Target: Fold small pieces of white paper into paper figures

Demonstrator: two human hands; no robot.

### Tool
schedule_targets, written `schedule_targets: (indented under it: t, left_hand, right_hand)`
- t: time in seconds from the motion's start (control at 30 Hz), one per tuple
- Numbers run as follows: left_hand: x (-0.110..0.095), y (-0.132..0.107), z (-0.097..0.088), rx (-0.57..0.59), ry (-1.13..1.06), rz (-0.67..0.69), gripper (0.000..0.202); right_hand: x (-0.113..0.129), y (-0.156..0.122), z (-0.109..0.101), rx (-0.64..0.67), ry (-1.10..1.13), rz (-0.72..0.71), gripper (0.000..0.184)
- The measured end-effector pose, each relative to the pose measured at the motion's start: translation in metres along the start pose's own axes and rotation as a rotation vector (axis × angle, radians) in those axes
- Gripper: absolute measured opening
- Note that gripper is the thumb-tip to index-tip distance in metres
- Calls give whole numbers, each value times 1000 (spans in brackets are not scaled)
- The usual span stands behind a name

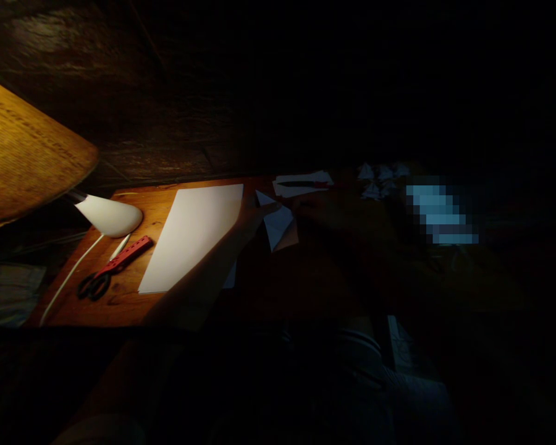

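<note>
A partly folded sheet of white paper is held over the table, with creased flaps and a point facing down. My left hand grips its left side, thumb lying over the paper. Close against the paper's upper right edge is my right hand, so dark that its finger pose is unclear. Under my left forearm lies a stack of white sheets. Just beyond my hands, a dark-bladed knife with a reddish handle rests on smaller white paper pieces.
At left stand a yellow-lit lampshade and its white lamp base with a cord. Black-handled scissors, a red strip with holes and a white pen lie nearby. Several small folded paper pieces sit at the back right, beside a pixelated bright patch.
</note>
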State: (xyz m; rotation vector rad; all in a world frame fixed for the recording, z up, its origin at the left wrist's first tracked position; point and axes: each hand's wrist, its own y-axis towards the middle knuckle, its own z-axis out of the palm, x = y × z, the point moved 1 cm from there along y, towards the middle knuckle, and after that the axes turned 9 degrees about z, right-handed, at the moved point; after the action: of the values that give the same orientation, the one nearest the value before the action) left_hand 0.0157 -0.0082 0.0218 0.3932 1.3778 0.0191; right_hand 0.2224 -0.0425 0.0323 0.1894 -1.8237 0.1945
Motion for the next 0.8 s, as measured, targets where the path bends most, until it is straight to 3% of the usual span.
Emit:
schedule_targets:
  t: [0.5,0.8]
  left_hand:
    - [0,0,0,-18,47,-11,31]
    - [2,3,-3,87,102,-68,29]
  right_hand:
    - [1,0,0,30,-57,-67,18]
    - [-5,0,3,28,-72,-121,18]
